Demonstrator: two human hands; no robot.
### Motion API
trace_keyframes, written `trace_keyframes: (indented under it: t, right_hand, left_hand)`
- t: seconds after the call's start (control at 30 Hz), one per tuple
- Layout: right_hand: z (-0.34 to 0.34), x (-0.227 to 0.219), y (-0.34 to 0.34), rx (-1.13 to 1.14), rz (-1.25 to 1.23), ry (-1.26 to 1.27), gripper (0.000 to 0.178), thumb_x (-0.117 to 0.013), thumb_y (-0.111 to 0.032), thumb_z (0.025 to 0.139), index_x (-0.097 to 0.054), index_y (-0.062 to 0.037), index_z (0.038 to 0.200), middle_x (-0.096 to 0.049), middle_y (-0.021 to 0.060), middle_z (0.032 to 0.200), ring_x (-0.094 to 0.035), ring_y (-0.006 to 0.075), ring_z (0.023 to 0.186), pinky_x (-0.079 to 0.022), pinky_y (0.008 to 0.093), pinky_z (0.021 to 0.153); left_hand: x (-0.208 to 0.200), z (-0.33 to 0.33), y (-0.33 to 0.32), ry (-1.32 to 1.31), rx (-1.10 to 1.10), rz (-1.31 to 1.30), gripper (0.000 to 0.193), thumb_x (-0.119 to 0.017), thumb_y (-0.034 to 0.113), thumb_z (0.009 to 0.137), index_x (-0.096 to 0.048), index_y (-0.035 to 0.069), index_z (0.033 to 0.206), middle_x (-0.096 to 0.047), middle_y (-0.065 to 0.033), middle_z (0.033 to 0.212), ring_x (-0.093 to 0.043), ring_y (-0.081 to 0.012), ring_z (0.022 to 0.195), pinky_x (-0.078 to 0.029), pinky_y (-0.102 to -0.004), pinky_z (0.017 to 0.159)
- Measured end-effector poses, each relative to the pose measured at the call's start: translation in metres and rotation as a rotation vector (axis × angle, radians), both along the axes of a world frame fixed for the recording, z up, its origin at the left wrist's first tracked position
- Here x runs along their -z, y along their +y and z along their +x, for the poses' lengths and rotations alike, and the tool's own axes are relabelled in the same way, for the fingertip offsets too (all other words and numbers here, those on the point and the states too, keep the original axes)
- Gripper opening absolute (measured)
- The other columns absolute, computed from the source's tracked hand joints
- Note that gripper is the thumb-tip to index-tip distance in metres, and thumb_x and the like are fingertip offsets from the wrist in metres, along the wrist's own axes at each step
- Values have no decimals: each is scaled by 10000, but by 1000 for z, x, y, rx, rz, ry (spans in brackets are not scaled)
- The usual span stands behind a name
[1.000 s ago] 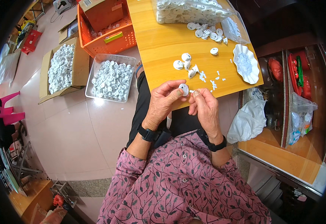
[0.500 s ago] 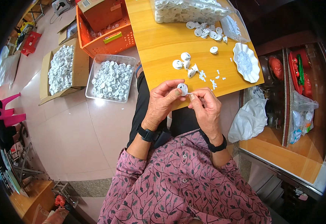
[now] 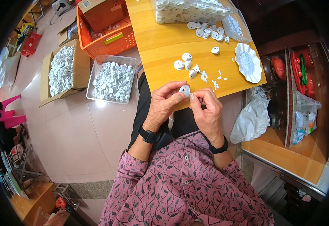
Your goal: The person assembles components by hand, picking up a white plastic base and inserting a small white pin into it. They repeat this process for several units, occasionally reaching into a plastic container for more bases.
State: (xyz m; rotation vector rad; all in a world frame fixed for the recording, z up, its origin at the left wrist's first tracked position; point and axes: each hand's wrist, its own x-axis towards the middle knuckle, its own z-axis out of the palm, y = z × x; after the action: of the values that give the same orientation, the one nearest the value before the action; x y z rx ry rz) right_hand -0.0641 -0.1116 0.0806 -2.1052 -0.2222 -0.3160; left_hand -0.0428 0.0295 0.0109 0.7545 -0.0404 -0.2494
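Observation:
Between the thumb and fingers of my left hand (image 3: 164,101) is a round white plastic piece (image 3: 185,90) with a dark slot in its face. My right hand (image 3: 207,109) is closed in a pinch right at the edge of that piece; whatever its fingertips grip there is too small and covered to make out. Both hands are just over the near edge of the yellow wooden table (image 3: 157,45). Just beyond them lie several similar round white pieces (image 3: 187,64), and to their right are small white plastic bits (image 3: 204,76).
A scalloped white dish (image 3: 258,62) of small clear bits stands at the table's right. At the back is a clear bin (image 3: 194,11) of white pieces. On the floor to the left are a clear tub (image 3: 111,81), a cardboard box (image 3: 82,64) and an orange crate (image 3: 108,41).
My right fingertips have moved slightly left, up against the round piece. The round piece has turned a little in my left hand, and the thin white bit between them no longer shows.

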Motion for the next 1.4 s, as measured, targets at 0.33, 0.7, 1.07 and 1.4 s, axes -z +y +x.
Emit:
trace_keyframes:
  t: [0.33,0.7,1.07,1.4]
  right_hand:
    - [1,-1,1,-10,-85,-43,74,-635,15,868,-562,1,871,-554,88,806,-598,157,627,-491,271,528]
    - [2,3,0,-2,-132,-110,88,-637,33,845,-562,-2,876,-547,106,809,-594,201,600,-490,302,509]
    - [4,8,-2,-12,-279,-194,150,-656,48,778,-571,-26,877,-543,114,795,-604,295,632,-506,375,530]
    - [6,1,-2,-79,-364,-193,140,-652,37,797,-561,-18,888,-549,118,817,-617,300,662,-505,379,544]
  left_hand:
    - [-2,1,0,-32,-13,19,329,-705,-12,844,-645,-14,1168,-646,-62,1079,-617,-121,967,-501,-247,888]
    - [3,1,-2,-99,-30,1,342,-721,-16,823,-651,-12,1158,-618,-73,1124,-599,-143,1006,-490,-268,903]
    - [5,2,-2,-151,-40,50,346,-737,-9,811,-654,-7,1147,-618,-78,1122,-597,-137,980,-493,-260,870]
    - [6,3,-1,-196,-50,73,338,-742,6,811,-658,-10,1138,-614,-86,1130,-592,-153,1017,-488,-273,907]
